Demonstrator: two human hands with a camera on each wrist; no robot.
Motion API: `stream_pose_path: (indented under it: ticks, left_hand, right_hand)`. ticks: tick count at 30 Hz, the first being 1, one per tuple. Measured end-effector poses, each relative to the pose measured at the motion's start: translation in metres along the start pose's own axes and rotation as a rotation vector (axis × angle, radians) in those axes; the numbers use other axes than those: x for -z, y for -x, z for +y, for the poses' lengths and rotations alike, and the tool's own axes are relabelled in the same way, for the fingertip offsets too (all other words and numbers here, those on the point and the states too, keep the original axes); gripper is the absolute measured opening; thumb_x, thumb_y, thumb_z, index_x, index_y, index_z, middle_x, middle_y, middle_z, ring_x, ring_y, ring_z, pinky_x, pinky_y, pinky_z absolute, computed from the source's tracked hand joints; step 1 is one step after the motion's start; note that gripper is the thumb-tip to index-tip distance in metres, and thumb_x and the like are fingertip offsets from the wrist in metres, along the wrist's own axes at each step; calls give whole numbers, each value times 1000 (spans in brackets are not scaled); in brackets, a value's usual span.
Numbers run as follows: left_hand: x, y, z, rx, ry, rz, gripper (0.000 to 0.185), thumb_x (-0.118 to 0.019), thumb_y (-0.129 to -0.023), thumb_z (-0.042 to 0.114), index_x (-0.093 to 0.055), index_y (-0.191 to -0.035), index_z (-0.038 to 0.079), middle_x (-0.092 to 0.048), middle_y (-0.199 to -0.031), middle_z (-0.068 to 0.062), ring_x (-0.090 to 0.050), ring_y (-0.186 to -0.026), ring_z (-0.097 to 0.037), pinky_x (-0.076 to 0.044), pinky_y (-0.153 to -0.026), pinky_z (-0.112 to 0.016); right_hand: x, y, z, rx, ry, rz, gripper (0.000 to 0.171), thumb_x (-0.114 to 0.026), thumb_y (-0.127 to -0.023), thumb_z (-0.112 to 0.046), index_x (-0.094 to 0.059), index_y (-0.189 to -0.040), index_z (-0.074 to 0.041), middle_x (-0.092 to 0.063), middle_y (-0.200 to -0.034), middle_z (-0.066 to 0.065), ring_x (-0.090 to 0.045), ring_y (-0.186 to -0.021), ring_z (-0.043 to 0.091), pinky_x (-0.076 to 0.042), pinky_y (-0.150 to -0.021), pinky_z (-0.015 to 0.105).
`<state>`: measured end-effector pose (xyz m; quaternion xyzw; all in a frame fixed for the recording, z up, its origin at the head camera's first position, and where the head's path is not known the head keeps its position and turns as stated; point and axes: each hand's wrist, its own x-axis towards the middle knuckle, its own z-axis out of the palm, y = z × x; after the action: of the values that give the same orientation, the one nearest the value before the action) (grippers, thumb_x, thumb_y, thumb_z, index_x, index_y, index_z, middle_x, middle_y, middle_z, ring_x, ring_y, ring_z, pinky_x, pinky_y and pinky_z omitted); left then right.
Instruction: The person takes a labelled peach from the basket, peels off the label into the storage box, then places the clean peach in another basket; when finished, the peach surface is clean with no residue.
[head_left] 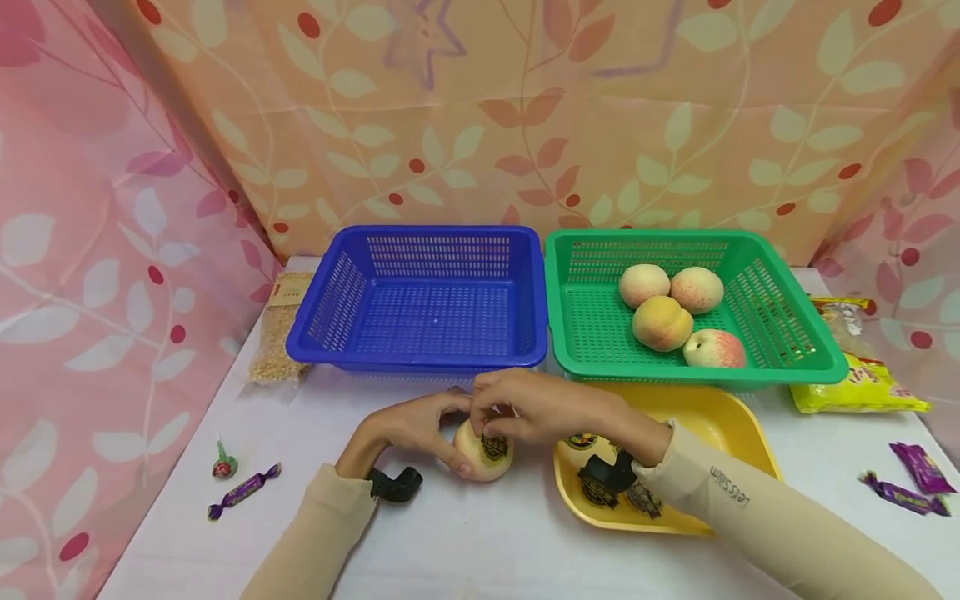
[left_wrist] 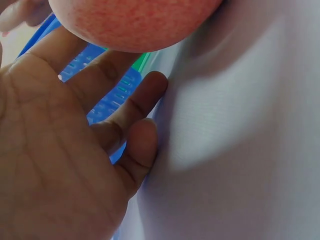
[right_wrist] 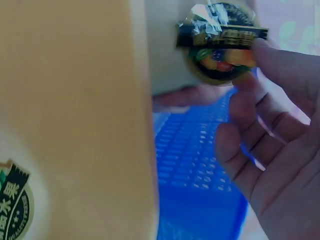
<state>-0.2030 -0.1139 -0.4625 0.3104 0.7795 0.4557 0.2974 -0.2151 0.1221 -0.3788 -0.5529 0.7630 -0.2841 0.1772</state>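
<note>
A pale peach (head_left: 483, 454) sits on the white table in front of the baskets. My left hand (head_left: 420, 425) cups it from the left, fingers (left_wrist: 145, 95) curled under the fruit (left_wrist: 135, 22). From above, my right hand (head_left: 517, 410) pinches a round black and gold sticker (head_left: 495, 448) against the peach's front. The right wrist view shows that sticker (right_wrist: 222, 42), crinkled, with my fingertips (right_wrist: 280, 65) on its edge. A yellow tray (head_left: 720, 417) under my right forearm holds more such stickers (head_left: 596, 492).
Behind my hands stands a blue basket (head_left: 427, 300) with nothing in it, next to a green basket (head_left: 600, 333) holding several peaches (head_left: 662, 322). A bag of grains (head_left: 279, 329) lies far left, yellow snack packets (head_left: 862, 387) far right. Wrapped candies (head_left: 243, 490) and purple candies (head_left: 907, 487) lie on either side.
</note>
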Motion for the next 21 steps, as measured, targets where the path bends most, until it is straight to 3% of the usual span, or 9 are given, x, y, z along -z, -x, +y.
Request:
stream_pose_path:
  ticks: [7,13,21]
  left_hand:
    - [1,-1,1,-1,13,-26,69,-93,-72,26,-66,-135,31,-65,-134,10,-52,-125,-16,-41,-110,-41]
    - [1,-1,2,42,58,-22,68,-95,-70,27,-66,-130,43,-64,-133,17,-50,-125,-16,-40,-109,-43]
    - [0,0,1,45,58,-14,66,-94,-71,30,-66,-129,44,-64,-132,17,-50,-125,-16,-39,-110,-43]
  right_hand:
    - [29,37,-5,-101,-161,52,11,-64,-100,-10,-72,-100,-16,-69,-88,-4,-54,-67,4,-50,-60,22]
    - [42,89,2,-213,-202,57,13,-64,-100,-12,-74,-110,-14,-69,-86,-3,-58,-71,5,-53,-64,22]
    - [41,151,20,-340,-220,21,13,-64,-101,-17,-74,-110,-17,-69,-90,-4,-58,-76,3,-53,-67,21]
